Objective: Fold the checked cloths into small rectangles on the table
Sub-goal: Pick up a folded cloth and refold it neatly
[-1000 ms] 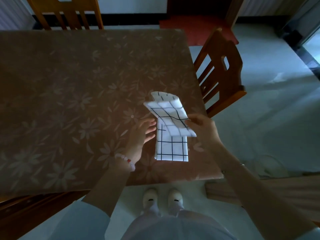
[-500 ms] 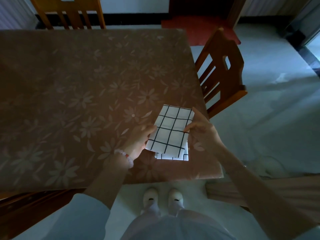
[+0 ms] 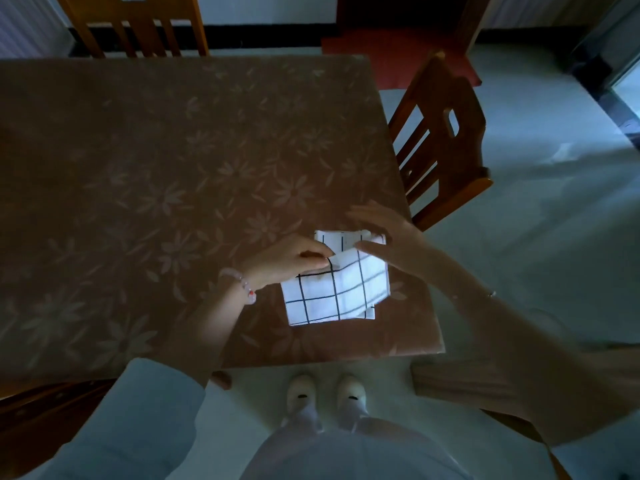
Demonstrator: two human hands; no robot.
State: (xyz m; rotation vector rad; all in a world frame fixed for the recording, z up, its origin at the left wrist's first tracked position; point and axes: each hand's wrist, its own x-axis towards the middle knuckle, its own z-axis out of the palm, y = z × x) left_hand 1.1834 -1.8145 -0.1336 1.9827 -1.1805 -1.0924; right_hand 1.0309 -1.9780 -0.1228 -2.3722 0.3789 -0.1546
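Near the table's [image 3: 173,168] near right corner lies the checked cloth [image 3: 332,296], white with dark grid lines, folded to a small rectangle. Its top layer sits skewed. A strip of a lower layer shows toward the table's far side, plus a sliver at the corner nearest the table's right edge. That lower layer could be a second cloth or the same one; cannot tell.

The left hand [image 3: 291,259] comes in across the table's near edge, thumb and fingers curled, pinching the raised edge of the top layer. Its fingertips are partly hidden by fabric. A pale bead bracelet [image 3: 244,287] is on that wrist.

The right hand [image 3: 388,244] reaches in over the table's right edge, palm down, fingers straight and spread above the far strip of cloth. It is motion-blurred, so contact with the fabric is unclear.

The table top is brown with a flower print, dim and faint toward its far left. A wooden chair [image 3: 443,140] stands off the table's right side. A second chair [image 3: 135,26] is at the far side, its top cut off by the frame. White shoes [image 3: 325,396] are on the floor just past the table's near edge. A wooden bench-like piece [image 3: 446,379] sits by the near right corner, mostly hidden by the right forearm.
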